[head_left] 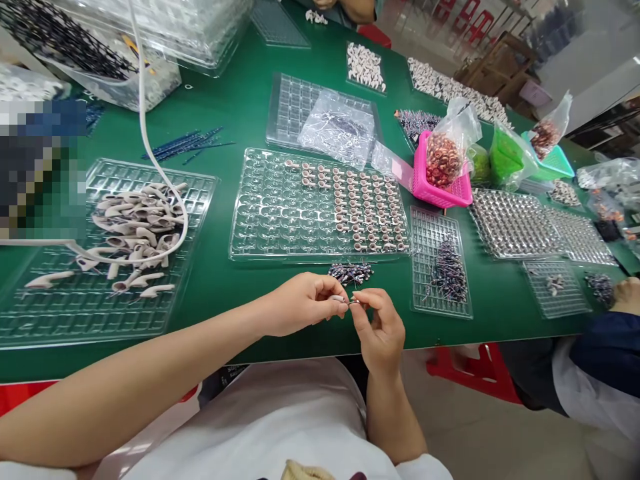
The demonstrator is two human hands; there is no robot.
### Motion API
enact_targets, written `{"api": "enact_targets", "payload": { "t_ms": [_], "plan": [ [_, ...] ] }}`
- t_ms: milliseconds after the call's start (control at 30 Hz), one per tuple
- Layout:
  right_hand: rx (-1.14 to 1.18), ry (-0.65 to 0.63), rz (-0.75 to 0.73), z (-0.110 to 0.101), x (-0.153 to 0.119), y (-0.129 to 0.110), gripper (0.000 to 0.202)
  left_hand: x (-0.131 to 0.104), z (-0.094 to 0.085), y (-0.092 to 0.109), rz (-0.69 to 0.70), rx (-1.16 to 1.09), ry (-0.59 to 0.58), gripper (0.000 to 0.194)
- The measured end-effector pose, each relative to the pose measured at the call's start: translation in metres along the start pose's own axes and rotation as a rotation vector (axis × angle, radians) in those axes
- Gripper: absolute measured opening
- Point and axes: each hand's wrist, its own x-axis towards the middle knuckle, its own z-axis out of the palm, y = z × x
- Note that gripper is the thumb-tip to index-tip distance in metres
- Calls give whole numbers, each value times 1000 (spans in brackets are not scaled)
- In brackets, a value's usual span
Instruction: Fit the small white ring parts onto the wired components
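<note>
My left hand (300, 305) is closed, its thumb and forefinger pinching a small pale plastic shell (339, 299). Close against it, my right hand (381, 328) pinches a tiny dark wired part (354, 302); the fingers hide most of both pieces. Just beyond my fingertips lies a small heap of dark wired parts (350, 272) on the green table (240, 293). Behind that heap sits a clear pocketed tray (280, 230), its right side filled with rows of pale, round-ended shells (370, 200). On the left, another clear tray (195, 200) bears a pile of pale hooked shells (145, 217).
A white cable (145, 127) loops over the left pile. To the right stand a tray of wired parts (447, 270) and a pink basket (443, 193) with a bag of copper-coloured pieces. Stacked trays (290, 100) lie behind. A co-worker's hand (627, 295) shows far right.
</note>
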Motion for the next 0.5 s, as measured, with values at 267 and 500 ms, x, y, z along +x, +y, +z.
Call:
{"api": "enact_targets", "payload": {
  "t_ms": [267, 500],
  "plan": [
    [-98, -65, -77, -9, -8, -3, 14, -1, -5, 2, -36, 29, -86, 29],
    [-83, -29, -78, -8, -6, -2, 11, -1, -10, 4, -57, 23, -126, 30]
  ]
}}
